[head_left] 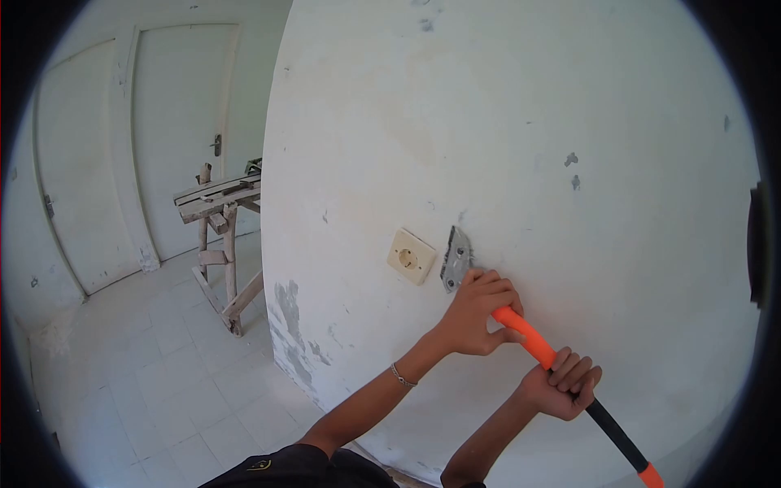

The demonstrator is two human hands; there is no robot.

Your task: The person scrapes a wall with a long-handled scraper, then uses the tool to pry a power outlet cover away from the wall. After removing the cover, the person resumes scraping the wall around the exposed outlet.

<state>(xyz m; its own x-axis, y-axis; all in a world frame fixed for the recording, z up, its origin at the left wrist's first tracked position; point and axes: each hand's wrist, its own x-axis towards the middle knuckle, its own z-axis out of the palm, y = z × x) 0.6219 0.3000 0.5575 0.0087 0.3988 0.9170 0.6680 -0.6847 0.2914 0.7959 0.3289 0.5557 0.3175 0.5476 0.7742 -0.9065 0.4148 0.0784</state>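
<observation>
A long-handled wall scraper slants across the wall, its orange and black handle (614,431) running down to the lower right. Its grey metal head (456,260) lies against the wall just right of a cream power socket (411,256). My left hand (482,313), with a bracelet at the wrist, is closed around the upper orange part close to the head, and it hides the joint between them. Lower down, my right hand (565,385) wraps around the handle where orange meets black.
The white wall (651,244) has scraped grey patches (289,317) near its left corner. Past that corner stand a rough wooden trestle (228,211) and two pale doors (175,146) above a tiled floor (163,382). A dark object (757,244) juts in at the right edge.
</observation>
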